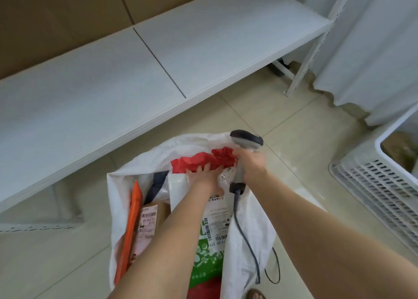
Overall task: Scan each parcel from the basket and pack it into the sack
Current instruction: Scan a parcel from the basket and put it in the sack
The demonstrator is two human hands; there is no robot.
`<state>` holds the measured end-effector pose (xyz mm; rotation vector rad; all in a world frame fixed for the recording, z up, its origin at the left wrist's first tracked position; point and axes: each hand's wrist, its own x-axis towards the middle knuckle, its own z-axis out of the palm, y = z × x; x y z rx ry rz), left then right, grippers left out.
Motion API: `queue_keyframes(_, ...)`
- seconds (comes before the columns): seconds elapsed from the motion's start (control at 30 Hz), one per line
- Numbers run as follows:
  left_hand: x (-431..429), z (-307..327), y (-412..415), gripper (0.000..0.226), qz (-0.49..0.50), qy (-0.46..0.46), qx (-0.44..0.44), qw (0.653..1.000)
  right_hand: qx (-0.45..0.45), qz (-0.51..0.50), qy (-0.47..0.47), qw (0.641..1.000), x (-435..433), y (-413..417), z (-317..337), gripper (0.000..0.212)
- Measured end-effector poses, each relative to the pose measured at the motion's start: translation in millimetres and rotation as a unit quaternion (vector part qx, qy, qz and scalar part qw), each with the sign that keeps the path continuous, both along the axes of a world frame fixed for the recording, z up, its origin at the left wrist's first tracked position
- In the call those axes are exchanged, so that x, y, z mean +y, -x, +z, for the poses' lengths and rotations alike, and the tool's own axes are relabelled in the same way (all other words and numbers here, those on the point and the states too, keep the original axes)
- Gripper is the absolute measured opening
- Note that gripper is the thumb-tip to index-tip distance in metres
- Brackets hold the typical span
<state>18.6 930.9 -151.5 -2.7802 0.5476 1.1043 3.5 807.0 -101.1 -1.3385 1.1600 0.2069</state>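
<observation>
My flat left fingers (200, 170) pressed a white plastic parcel (181, 185) into the white woven sack (126, 174), my right fingers (240, 154) clamped on the grey handheld scanner (246, 139); next, I judged, the white slatted basket (378, 148).

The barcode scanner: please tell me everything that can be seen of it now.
The barcode scanner is a handheld, gun-shaped one, seemingly plastic: a dark head with a grey face, a grey handle with a dark base, and a grey cable hanging from it. The right hand grips the handle, holding it over the open white sack.
</observation>
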Motion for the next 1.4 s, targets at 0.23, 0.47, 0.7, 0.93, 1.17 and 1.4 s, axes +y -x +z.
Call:
queue_keyframes(0.23, -16.1, -3.7, -14.6, 0.079, 0.01, -0.065, 0.032, 0.997, -0.094, -0.066, -0.032, 0.993, -30.7, -6.1, 19.7, 0.014)
queue_keyframes(0.47, -8.2, 66.3, -1.5, 0.081, 0.014, -0.032, 0.016, 0.999, -0.061, -0.013, -0.05, 0.997, -20.5, 25.1, 68.4, 0.018)
queue_keyframes(0.7, -11.8, 186.0, 0.6, 0.048, 0.037, 0.027, -0.049, 0.998, -0.091, -0.029, -0.086, 0.992, -14.9, 63.3, 165.0, 0.019)
queue_keyframes(0.93, -40.4, 295.2, 7.3, 0.048, 0.003, 0.034, -0.068, 0.997, -0.099, -0.037, -0.064, 0.992, -38.6, 102.2, 259.3, 0.017)
queue_keyframes(1.17, -123.1, 372.0, 28.6, 0.049, -0.068, 0.066, -0.103, 0.99, -0.128, -0.109, -0.04, 0.985, -106.0, 148.7, 324.1, 0.015)
queue_keyframes(1.4, -235.5, 410.4, 73.5, 0.052, -0.101, 0.087, -0.123, 0.983, -0.157, -0.162, -0.059, 0.972, -207.2, 197.9, 342.1, 0.012)
